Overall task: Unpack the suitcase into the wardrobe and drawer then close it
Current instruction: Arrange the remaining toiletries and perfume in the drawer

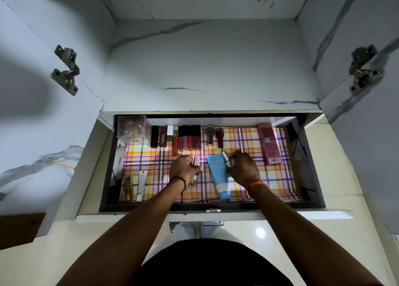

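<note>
Left hand (186, 169) pinching pink tube (196, 160); right hand (243, 169) gripping silver tube (226, 157). Both probably light, stiff, slick: hold mid-barrel. Lipstick row (185, 138) at drawer (212, 206) 12 o'clock.

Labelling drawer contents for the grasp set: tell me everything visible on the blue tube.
The blue tube is a soft, plastic-looking squeeze tube, light blue with a white band near its cap end and faint, unreadable print on the body. It lies flat on the plaid liner of the open drawer, right of centre, cap end towards the person, tilted slightly. The right hand, holding small silvery items, overlaps its right edge; whether they touch cannot be told.
</note>
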